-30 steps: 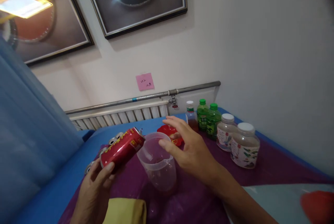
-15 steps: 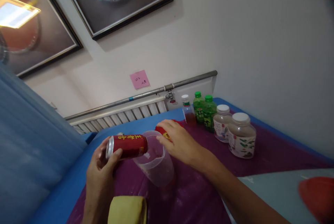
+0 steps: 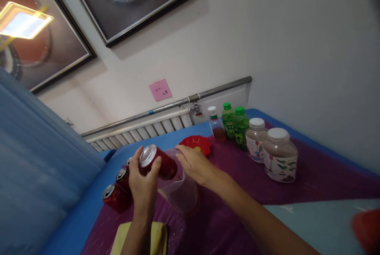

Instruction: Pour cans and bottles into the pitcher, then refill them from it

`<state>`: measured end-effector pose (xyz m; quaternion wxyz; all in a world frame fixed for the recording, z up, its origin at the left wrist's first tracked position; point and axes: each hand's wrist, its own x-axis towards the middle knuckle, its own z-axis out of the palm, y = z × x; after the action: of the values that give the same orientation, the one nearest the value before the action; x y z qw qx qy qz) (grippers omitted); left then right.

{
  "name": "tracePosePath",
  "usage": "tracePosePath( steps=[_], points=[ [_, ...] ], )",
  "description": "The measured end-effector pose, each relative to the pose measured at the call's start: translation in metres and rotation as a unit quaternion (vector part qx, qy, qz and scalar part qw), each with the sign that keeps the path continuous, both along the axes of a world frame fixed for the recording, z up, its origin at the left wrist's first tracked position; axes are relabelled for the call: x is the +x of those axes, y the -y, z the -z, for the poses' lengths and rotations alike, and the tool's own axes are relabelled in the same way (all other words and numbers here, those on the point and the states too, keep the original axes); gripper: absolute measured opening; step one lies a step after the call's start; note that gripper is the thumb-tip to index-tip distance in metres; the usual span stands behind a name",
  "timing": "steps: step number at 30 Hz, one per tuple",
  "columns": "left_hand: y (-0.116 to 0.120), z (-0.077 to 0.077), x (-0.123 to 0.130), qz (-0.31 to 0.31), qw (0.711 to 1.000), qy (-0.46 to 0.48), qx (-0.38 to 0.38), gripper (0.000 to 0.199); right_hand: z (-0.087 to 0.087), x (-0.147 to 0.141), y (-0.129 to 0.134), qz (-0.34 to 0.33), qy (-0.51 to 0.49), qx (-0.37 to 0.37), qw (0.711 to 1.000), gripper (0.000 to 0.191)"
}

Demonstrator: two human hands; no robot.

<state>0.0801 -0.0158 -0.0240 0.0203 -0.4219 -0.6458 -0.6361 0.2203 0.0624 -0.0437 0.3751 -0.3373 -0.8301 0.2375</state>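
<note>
My left hand [image 3: 144, 185] is closed around a red drink can [image 3: 164, 166], its silver base raised and its other end tipped down at the mouth of a clear plastic pitcher [image 3: 182, 197]. My right hand [image 3: 197, 166] grips the pitcher's rim from the right side, fingers over the edge. The can's lower end is hidden, so I cannot see whether liquid flows. Left of my left hand, several red cans [image 3: 118, 198] stand with their tops up, one with an opened tab hole. A folded yellow cloth [image 3: 158, 237] lies in front, partly behind my left forearm.
Behind the pitcher sits a red scalloped dish [image 3: 197, 144]. To the right stand a small bottle of brown liquid [image 3: 217, 128], two green bottles [image 3: 241, 130] and two white-lidded jars [image 3: 280, 160]. A blurred red object [image 3: 366, 229] is at the right edge. A blue curtain [image 3: 38, 168] hangs left.
My left hand has moved right and tilted the can more steeply, base up, over the pitcher. The standing cans and the red dish show more now. My right hand stays at the rim.
</note>
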Motion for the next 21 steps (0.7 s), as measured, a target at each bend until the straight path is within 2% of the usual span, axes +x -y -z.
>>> tracePosePath(
  steps=[5, 9, 21],
  points=[
    [-0.004, 0.013, 0.000, -0.049, 0.990, -0.135, 0.009, 0.061, 0.000, -0.001, 0.000, -0.001, -0.005, -0.008, 1.000, 0.035],
    [-0.003, 0.014, -0.001, -0.058, 0.979, -0.197, -0.006, 0.059, 0.001, -0.002, -0.001, -0.001, -0.012, -0.013, 1.000, 0.035],
    [-0.001, 0.012, -0.001, -0.065, 0.968, -0.244, -0.006, 0.055, 0.000, -0.002, 0.000, -0.004, -0.025, -0.030, 0.999, 0.038]
  ],
)
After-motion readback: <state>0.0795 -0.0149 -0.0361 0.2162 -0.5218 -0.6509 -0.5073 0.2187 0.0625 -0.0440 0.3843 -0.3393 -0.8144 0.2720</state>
